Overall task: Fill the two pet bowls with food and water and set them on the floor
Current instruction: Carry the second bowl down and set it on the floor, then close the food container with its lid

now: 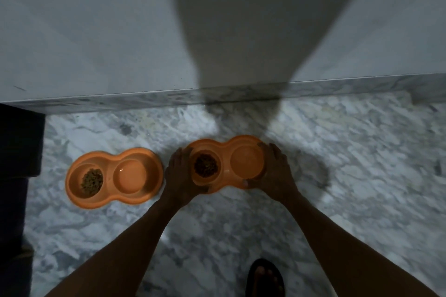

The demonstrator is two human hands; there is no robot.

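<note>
Bowls: two orange double-well units. Right bowl [224, 163] held at both ends, left hand [179, 176] and right hand [275, 171] each wrapped round its rim; possibly just above the floor [350, 152]. Lower it level so water stays in. Left bowl [113, 177] already down, just beside it, toward the wall skirting [144, 101].

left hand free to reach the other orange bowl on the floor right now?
Probably not yet: the left hand grips the held double bowl. Otherwise the floor bowl sits just beside it, unobstructed.
</note>
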